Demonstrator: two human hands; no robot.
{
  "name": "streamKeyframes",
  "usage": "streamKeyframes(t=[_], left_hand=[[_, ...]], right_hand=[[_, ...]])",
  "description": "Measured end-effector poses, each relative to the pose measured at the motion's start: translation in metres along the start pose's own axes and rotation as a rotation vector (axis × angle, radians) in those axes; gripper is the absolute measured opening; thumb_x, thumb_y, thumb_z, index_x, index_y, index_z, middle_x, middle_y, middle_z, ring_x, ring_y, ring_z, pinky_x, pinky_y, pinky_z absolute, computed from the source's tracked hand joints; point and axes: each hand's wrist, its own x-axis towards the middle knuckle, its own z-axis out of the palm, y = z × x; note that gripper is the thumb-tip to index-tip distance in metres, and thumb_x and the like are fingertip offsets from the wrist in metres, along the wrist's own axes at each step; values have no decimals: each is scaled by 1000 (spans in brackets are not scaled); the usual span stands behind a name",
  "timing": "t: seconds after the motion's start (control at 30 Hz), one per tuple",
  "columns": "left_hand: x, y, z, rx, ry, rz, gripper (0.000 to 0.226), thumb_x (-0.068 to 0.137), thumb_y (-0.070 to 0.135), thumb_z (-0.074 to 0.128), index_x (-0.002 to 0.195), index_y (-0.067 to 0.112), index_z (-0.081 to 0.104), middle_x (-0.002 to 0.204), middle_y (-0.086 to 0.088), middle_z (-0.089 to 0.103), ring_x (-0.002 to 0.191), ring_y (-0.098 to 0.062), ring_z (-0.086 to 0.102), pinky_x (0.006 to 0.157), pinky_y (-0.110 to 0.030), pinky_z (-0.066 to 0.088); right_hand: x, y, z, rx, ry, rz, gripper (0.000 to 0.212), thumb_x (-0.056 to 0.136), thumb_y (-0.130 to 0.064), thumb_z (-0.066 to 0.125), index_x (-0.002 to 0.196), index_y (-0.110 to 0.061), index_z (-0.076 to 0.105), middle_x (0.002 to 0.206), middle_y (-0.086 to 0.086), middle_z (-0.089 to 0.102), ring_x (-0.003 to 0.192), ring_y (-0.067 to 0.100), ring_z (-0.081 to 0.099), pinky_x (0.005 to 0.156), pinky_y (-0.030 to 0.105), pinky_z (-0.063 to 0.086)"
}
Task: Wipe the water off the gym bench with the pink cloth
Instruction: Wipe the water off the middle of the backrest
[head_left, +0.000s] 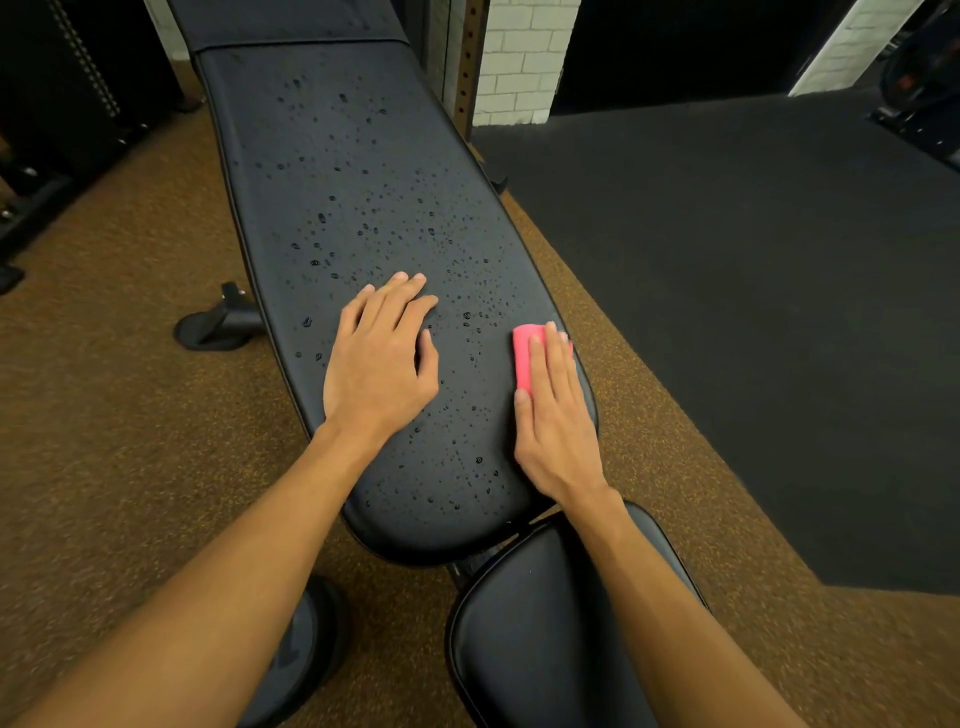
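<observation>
So the gym bench (363, 171) was one long rounded pad of smooth black vinyl, left hand (382, 358) flat on its near middle with fingers loosely together, right hand (553, 415) pressing straight fingers onto the folded pink cloth (523, 358) at its right edge, beaded water drops (363, 228) all over it.

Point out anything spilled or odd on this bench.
Water droplets are scattered over the black bench pad, near end to far seam, unwiped. The right hand presses the pink cloth at the pad's right edge; the left hand rests among the drops.
</observation>
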Motion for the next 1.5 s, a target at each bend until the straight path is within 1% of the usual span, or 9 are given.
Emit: streamKeyframes(t=[0.1, 0.3, 0.5, 0.67, 0.9, 1.07, 1.3, 1.43, 1.5], left_hand=[[0, -1, 0, 9, -1, 6, 41, 104, 23, 52, 143, 13, 61, 159, -3, 52, 153, -21, 41, 129, -45, 25], [-1, -1, -3, 56, 11, -13, 44, 106, 27, 51, 147, 15, 60, 164, -5, 46, 157, -21, 35, 130, -51, 20], [-1, 2, -2, 113, -12, -33, 49, 108, 30, 46, 154, 16, 54, 169, -6, 39, 161, -23, 28, 131, -54, 17], [-1, 0, -3, 114, -5, -34, 48, 109, 31, 46, 154, 17, 54, 169, -5, 40, 160, -22, 29, 131, -52, 17], [-1, 1, -3, 111, 1, -37, 48, 108, 30, 47, 154, 17, 55, 168, -5, 41, 160, -22, 30, 131, -52, 17], [-2, 0, -3, 114, 3, -32, 47, 109, 28, 45, 154, 17, 55, 168, -5, 41, 160, -21, 30, 131, -51, 18], [-2, 0, -1, 111, 8, -38, 47, 108, 28, 47, 153, 17, 55, 168, -4, 42, 160, -21, 30, 131, -51, 18], [-3, 0, -1, 108, 16, -37, 46, 109, 27, 48, 153, 16, 56, 168, -4, 42, 159, -21, 31, 131, -51, 19], [-3, 0, -1, 112, 15, -39, 46, 109, 27, 47, 153, 16, 56, 168, -4, 42, 159, -21, 31, 131, -51, 19]], right_hand=[[21, -10, 4, 17, 35, 27, 61, 118, -28, 30, 172, -8, 8, 181, 7, 0, 168, 19, -8, 136, 51, 7], [-4, -5, -8, 4, -78, -283, 61, 115, -12, 40, 171, -7, 15, 181, 7, 7, 168, 24, 1, 136, 53, 10], [17, -4, -2, 8, 14, -5, 60, 117, -20, 31, 172, -9, 10, 181, 5, 3, 168, 21, -4, 135, 52, 10], [-3, -9, -9, -27, -117, -332, 62, 115, -9, 42, 171, -6, 17, 181, 8, 9, 168, 25, 1, 136, 50, 9], [22, -19, 0, 3, -20, -23, 59, 119, -23, 31, 173, -14, 9, 182, 1, 1, 167, 18, -8, 136, 48, 6], [-1, -21, 1, -12, -78, -295, 60, 116, -12, 40, 171, -7, 17, 181, 9, 9, 168, 25, 1, 136, 51, 10], [31, -30, 8, 16, 26, 51, 59, 116, -23, 26, 172, -10, 12, 181, 5, 5, 168, 21, -5, 136, 48, 6], [17, -35, 9, -17, -46, -244, 58, 116, -14, 34, 171, -9, 17, 181, 8, 9, 168, 25, -2, 136, 51, 9], [1, -20, 2, -24, -66, -259, 58, 117, -14, 36, 171, -9, 16, 181, 5, 9, 168, 22, 0, 136, 51, 12]])
